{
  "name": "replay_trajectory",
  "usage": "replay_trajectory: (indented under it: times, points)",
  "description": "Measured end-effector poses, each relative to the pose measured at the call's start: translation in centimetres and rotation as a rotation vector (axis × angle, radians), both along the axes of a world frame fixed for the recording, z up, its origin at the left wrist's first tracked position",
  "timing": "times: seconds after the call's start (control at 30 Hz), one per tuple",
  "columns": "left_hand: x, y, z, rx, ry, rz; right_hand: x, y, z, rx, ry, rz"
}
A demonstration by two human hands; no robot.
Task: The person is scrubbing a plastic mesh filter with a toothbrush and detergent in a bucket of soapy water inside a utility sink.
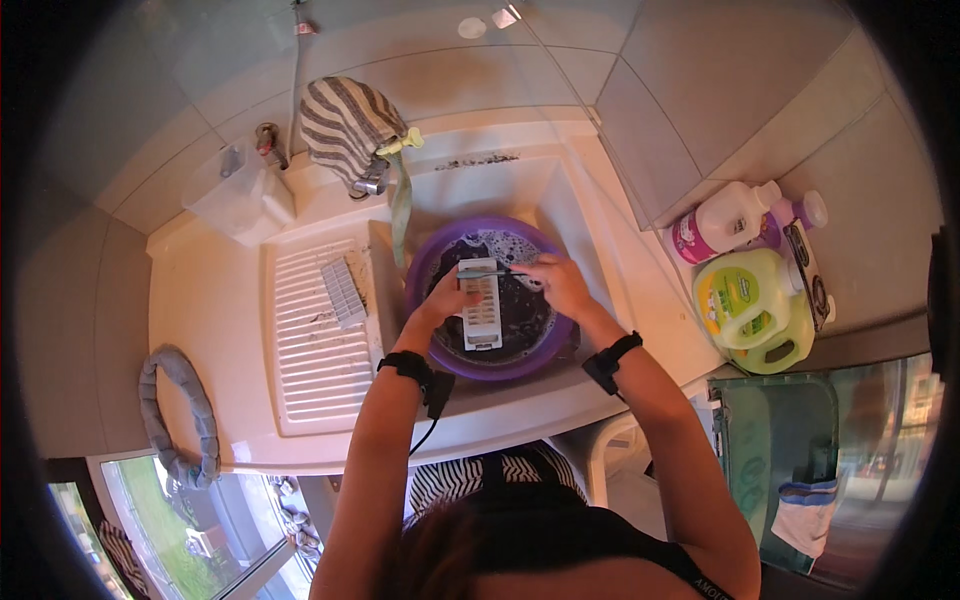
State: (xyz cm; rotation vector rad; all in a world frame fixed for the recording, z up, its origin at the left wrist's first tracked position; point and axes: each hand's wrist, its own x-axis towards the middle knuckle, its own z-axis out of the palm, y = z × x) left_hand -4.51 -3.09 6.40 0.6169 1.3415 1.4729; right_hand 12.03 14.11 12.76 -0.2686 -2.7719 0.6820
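My left hand (448, 298) grips the left side of a white slotted plastic piece (482, 330), long and narrow, held above a purple basin (492, 370). Dark, sudsy water (529, 315) fills the basin, which sits in the sink. In my right hand (559, 283) is a slim brush with a grey handle (478, 274), lying across the upper end of the slotted piece. The brush's bristles are too small to make out. A flat grey grid panel (344, 292) rests on the ribbed washboard (315, 375) left of the basin, with dark specks around it.
A striped cloth (349, 127) covers the tap, and a green hose (401, 210) hangs toward the basin. At the back left stands a clear plastic container (241, 196). Detergent bottles (742, 292) crowd the right side. A grey padded ring (180, 412) lies at the left edge.
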Motion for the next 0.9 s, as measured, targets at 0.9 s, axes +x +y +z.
replay_trajectory:
  times: [0.9]
  points:
    - [0.2, 0.7, 1.8, -0.164, -0.172, -0.165, -0.5, 1.2, -1.0, 0.067, 0.095, -0.029]
